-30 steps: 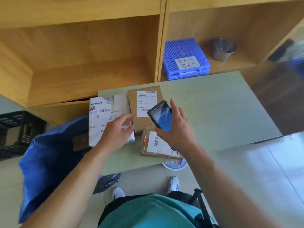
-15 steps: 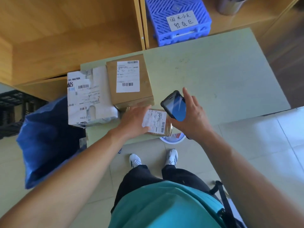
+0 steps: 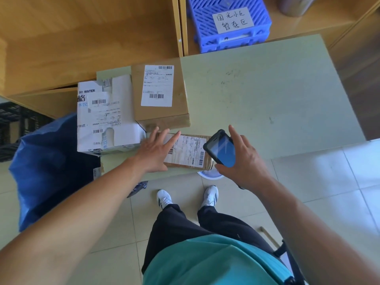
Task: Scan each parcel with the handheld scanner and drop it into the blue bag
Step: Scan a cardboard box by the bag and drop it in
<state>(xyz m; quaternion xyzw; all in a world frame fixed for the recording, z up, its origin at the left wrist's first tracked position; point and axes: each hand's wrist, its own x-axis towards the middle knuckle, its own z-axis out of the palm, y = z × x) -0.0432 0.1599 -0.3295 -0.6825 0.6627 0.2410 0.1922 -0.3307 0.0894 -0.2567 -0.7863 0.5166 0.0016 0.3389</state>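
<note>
Three parcels lie on the pale green table (image 3: 267,95): a white box (image 3: 107,116) marked SD WATER at the left edge, a brown carton (image 3: 160,95) with a white label behind, and a small flat brown parcel (image 3: 188,151) at the near edge. My left hand (image 3: 156,151) rests flat on the small parcel's left end, fingers spread. My right hand (image 3: 244,161) holds the black handheld scanner (image 3: 221,149), its blue screen up, over the parcel's right end. The blue bag (image 3: 47,161) gapes open on the floor left of the table.
Wooden shelves stand behind the table, with a blue plastic crate (image 3: 228,21) bearing a handwritten label and a metal cup (image 3: 296,5). A black crate (image 3: 12,128) sits far left. A white round object (image 3: 210,174) lies under the table edge near my feet.
My left hand left the white box and came down flat on the small brown parcel. My right hand lowered the scanner toward that parcel's right end. My head tilted further down.
</note>
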